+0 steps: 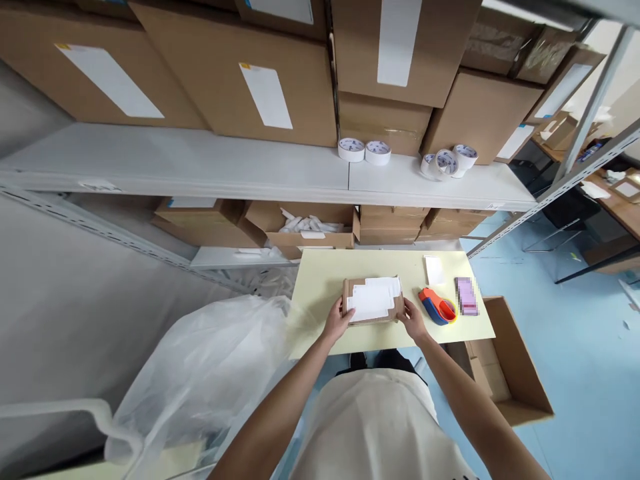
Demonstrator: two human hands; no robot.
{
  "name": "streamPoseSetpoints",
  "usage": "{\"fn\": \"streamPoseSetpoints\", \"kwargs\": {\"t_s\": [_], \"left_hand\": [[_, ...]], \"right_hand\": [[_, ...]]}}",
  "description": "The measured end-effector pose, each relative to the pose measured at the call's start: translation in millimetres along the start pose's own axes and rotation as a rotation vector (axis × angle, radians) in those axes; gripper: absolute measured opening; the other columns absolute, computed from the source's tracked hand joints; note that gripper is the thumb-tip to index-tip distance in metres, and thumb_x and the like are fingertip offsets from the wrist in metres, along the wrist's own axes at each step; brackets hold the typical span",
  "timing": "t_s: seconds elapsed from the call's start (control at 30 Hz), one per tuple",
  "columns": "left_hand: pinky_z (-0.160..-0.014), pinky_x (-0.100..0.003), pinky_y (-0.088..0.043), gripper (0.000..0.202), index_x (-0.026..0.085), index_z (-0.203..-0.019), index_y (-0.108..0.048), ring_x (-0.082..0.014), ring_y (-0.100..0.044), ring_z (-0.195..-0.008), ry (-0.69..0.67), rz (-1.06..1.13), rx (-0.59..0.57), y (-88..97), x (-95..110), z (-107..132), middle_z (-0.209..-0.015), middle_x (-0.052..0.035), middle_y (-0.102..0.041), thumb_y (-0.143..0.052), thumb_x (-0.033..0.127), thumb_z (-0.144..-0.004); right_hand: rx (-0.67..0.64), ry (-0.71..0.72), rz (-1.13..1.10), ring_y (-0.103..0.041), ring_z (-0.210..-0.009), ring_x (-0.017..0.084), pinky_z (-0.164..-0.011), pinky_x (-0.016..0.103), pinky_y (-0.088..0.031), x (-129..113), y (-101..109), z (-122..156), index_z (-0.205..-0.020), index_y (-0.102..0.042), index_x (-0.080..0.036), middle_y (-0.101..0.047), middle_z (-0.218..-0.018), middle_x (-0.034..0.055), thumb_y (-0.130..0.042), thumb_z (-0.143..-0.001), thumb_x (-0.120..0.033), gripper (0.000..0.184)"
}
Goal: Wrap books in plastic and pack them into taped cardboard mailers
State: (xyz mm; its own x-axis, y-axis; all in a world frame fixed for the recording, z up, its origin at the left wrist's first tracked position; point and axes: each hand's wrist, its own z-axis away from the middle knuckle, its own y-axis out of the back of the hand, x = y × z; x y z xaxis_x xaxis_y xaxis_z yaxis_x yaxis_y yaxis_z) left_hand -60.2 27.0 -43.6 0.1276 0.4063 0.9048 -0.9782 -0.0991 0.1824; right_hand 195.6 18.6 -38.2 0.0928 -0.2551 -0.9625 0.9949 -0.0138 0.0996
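A small brown cardboard box (400, 308) with white labels (371, 300) on its top face is at the middle of the pale yellow table (320, 273). My left hand (338, 321) grips its left end, the thumb resting on top by the label. At the right end my right hand (414, 320) holds the box's near corner, fingers curled against the side. Both hands are closed on the box. To the right of it lies a red and blue tape dispenser (436, 307), with a white card (434, 270) and a purple, blurred phone-like item (467, 296) close by.
Grey metal shelving (240, 157) with large cartons (280, 80) and tape rolls (351, 149) stands behind the table. Clear plastic wrap (215, 360) bulges up at the left. An open carton (520, 367) sits on the blue floor (590, 373) at the right.
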Motion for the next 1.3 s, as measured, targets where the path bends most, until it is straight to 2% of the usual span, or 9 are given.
{"fn": "streamPoseSetpoints", "kwargs": {"t_s": [0.3, 0.4, 0.5, 0.6, 0.7, 0.77, 0.97, 1.13, 1.3], "left_hand": [[-0.107, -0.037, -0.04, 0.059, 0.017, -0.139, -0.043, -0.0243, -0.055, -0.123, -0.027, -0.025, 0.03, -8.0, 0, -7, -0.135, -0.0124, -0.057, -0.058, 0.026, -0.082], [-0.11, -0.039, -0.037, 0.064, 0.016, -0.14, -0.039, -0.0263, -0.048, -0.13, -0.053, -0.108, 0.122, -6.8, 0, -7, -0.14, -0.0156, -0.049, -0.061, 0.028, -0.08], [-0.115, -0.044, -0.029, 0.065, 0.016, -0.137, -0.04, -0.0289, -0.037, -0.138, -0.188, -0.276, 0.258, -4.7, 5, 1, -0.143, -0.017, -0.043, -0.064, 0.026, -0.078], [-0.118, -0.048, -0.024, 0.058, 0.016, -0.134, -0.042, -0.0303, -0.031, -0.14, -0.35, -0.428, 0.268, -9.6, 23, 9, -0.143, -0.0177, -0.041, -0.061, 0.023, -0.079], [-0.117, -0.049, -0.025, 0.052, 0.017, -0.13, -0.044, -0.0315, -0.03, -0.141, -0.474, -0.526, 0.158, -30.7, 48, 11, -0.144, -0.0188, -0.039, -0.06, 0.023, -0.082], [-0.116, -0.049, -0.026, 0.048, 0.016, -0.128, -0.046, -0.0315, -0.031, -0.14, -0.534, -0.579, 0.075, -54.2, 65, 8, -0.144, -0.0196, -0.038, -0.059, 0.025, -0.083], [-0.113, -0.045, -0.033, 0.037, 0.018, -0.121, -0.053, -0.0274, -0.039, -0.136, -0.559, -0.71, -0.242, -133.5, 98, -13, -0.142, -0.0162, -0.043, -0.057, 0.023, -0.085], [-0.113, -0.045, -0.034, 0.043, 0.018, -0.125, -0.053, -0.0257, -0.047, -0.131, -0.423, -0.709, -0.418, -165.2, 110, -36, -0.137, -0.0136, -0.052, -0.059, 0.023, -0.083], [-0.102, -0.044, -0.046, 0.066, 0.019, -0.14, -0.042, -0.0268, -0.056, -0.121, 0.004, -0.505, -0.633, -176.5, 123, -52, -0.138, -0.016, -0.053, -0.067, 0.033, -0.08]], "right_hand": [[0.009, -0.079, 0.022, -0.06, -0.112, 0.03, -0.095, 0.047, -0.048, -1, -8, -4, -0.129, -0.054, -0.019, -0.063, -0.127, 0.013, -0.066, -0.071, -0.043, 0.065], [0.0, -0.091, 0.05, -0.056, -0.12, 0.03, -0.099, 0.045, -0.046, -6, -8, -3, -0.132, -0.052, -0.02, -0.059, -0.134, 0.0132, -0.065, -0.073, -0.048, 0.067], [0.083, -0.041, 0.184, -0.05, -0.128, 0.031, -0.103, 0.047, -0.043, -8, 12, 4, -0.134, -0.051, -0.02, -0.054, -0.139, 0.0144, -0.065, -0.075, -0.054, 0.069], [0.214, 0.081, 0.443, -0.045, -0.131, 0.033, -0.107, 0.053, -0.038, -2, 55, 16, -0.133, -0.051, -0.017, -0.053, -0.137, 0.0173, -0.06, -0.081, -0.052, 0.063], [0.262, 0.088, 0.664, -0.042, -0.131, 0.035, -0.103, 0.056, -0.04, 16, 96, 26, -0.135, -0.047, -0.015, -0.051, -0.137, 0.0191, -0.055, -0.085, -0.043, 0.058], [0.228, 0.038, 0.767, -0.046, -0.128, 0.035, -0.101, 0.055, -0.041, 29, 109, 28, -0.137, -0.045, -0.015, -0.052, -0.136, 0.0195, -0.055, -0.085, -0.036, 0.057], [0.118, -0.1, 0.903, -0.062, -0.099, 0.032, -0.101, 0.05, -0.034, 44, 105, 1, -0.127, -0.05, -0.012, -0.069, -0.103, 0.0177, -0.059, -0.083, -0.027, 0.047], [0.015, -0.014, 0.742, -0.062, -0.09, 0.032, -0.087, 0.045, -0.041, 23, 130, -2, -0.106, -0.058, -0.016, -0.069, -0.093, 0.0151, -0.05, -0.09, -0.037, 0.028], [-0.161, -0.019, 0.36, -0.054, -0.067, 0.021, -0.067, 0.034, -0.044, -6, 159, 18, -0.085, -0.06, -0.021, -0.061, -0.074, 0.0049, -0.046, -0.09, -0.052, 0.034]]}}
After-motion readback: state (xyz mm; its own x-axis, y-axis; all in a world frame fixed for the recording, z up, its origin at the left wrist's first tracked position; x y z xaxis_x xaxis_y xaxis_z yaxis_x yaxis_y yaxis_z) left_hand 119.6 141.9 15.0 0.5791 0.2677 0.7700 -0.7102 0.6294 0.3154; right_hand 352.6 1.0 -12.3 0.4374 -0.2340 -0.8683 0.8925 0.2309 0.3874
